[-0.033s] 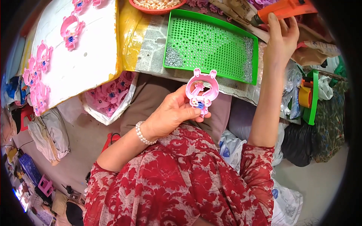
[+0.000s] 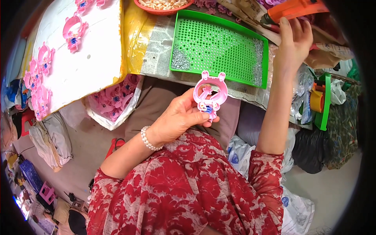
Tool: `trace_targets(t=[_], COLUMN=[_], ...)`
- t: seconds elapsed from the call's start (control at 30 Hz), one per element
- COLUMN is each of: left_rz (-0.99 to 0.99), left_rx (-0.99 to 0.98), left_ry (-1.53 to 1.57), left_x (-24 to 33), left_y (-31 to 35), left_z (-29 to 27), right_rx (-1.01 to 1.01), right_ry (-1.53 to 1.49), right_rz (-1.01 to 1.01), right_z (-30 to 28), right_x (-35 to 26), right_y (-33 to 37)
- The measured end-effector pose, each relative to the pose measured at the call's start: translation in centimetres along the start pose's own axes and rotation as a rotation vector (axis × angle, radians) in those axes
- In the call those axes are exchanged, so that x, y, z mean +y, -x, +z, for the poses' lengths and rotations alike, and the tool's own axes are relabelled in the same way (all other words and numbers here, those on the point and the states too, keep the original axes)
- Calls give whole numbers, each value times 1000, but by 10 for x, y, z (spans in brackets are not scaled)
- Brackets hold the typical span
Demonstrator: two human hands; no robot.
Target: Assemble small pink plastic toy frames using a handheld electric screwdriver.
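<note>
Nearest, the left hand (image 2: pixel 178 117) stays above the lap, thumb and fingers pinching a pink toy part (image 2: pixel 207 104) ears-up, unmoved. Beyond it, a green tray (image 2: pixel 215 45) bears small screws (image 2: pixel 180 58). Farther off, only the right hand (image 2: pixel 293 47) and orange tool (image 2: pixel 299 9) have shifted slightly; work on the part seems paused. That forearm reaches up, fingertips at the tool's underside; whether they grip it, I cannot tell.

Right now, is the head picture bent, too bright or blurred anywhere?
In the head view, the corners are black and the green tray looks bowed by the lens; there too, the white board is nearly washed out, while the pink toy in the left hand looks fairly sharp.
</note>
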State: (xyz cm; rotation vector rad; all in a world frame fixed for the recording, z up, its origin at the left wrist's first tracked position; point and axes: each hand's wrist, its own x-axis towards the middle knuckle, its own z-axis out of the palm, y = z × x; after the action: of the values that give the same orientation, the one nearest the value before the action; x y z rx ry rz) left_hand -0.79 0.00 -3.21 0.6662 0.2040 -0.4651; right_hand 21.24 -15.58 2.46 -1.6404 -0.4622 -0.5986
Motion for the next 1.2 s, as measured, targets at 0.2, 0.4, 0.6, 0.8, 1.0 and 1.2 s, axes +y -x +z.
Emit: trace_targets(t=[0.2,0.4,0.6,0.8,1.0,1.2], left_rz=[37,22,111,149,208,78], left_rx=[6,-12,-4,18,21,-27], left_ry=[11,-29,-74,-85,-91,-54], left_x=[8,8,5,1,-3,2], left_y=[-4,-8,-6,0,2,7], left_z=[4,0,8,7,6,-2], right_rx=[-41,-680,-824,-901,-867,-747], right_ry=[99,301,466,465,370,389], right_rz=[-162,-330,-386,-340,-289,-368], right_z=[-23,-26,-25,-24,-20,-14], right_x=[-47,-90,-90,-90,-80,-84], right_y=[78,112,118,124,137,147])
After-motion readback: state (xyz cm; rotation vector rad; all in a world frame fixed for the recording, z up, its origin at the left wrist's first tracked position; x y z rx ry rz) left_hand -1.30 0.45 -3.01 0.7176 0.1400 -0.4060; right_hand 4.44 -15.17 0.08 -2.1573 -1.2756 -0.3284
